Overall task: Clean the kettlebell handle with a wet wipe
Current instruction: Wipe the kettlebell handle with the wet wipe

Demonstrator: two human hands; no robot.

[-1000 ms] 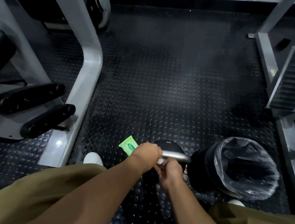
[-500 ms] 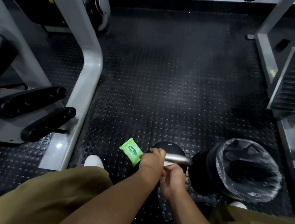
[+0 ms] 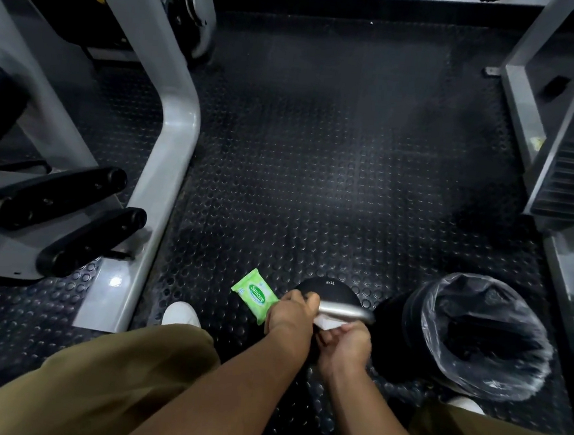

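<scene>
Nearest the camera, two bare forearms reach down past olive trousers (image 3: pixel 104 385) to the kettlebell (image 3: pixel 328 287), which stands on the studded rubber floor (image 3: pixel 317 168). The right hand (image 3: pixel 346 344) is on the kettlebell's near side. Its fingers are curled round a bunched white wet wipe (image 3: pixel 328 323), held up against the near side of the kettlebell handle (image 3: pixel 343 311). The left hand (image 3: pixel 291 315) is at the kettlebell's left, with its fingers wrapped round that end of the handle.

The handle's long axis runs left to right. Bare steel stretches rightward from the wipe, so I judge the right hand the nearer one for a stroke along it.

A green wipe packet (image 3: pixel 254 293) lies just left of the kettlebell. A lined bin (image 3: pixel 397 329) stands just to its right. Well beyond it to the left rises a grey machine frame (image 3: pixel 178 140).
</scene>
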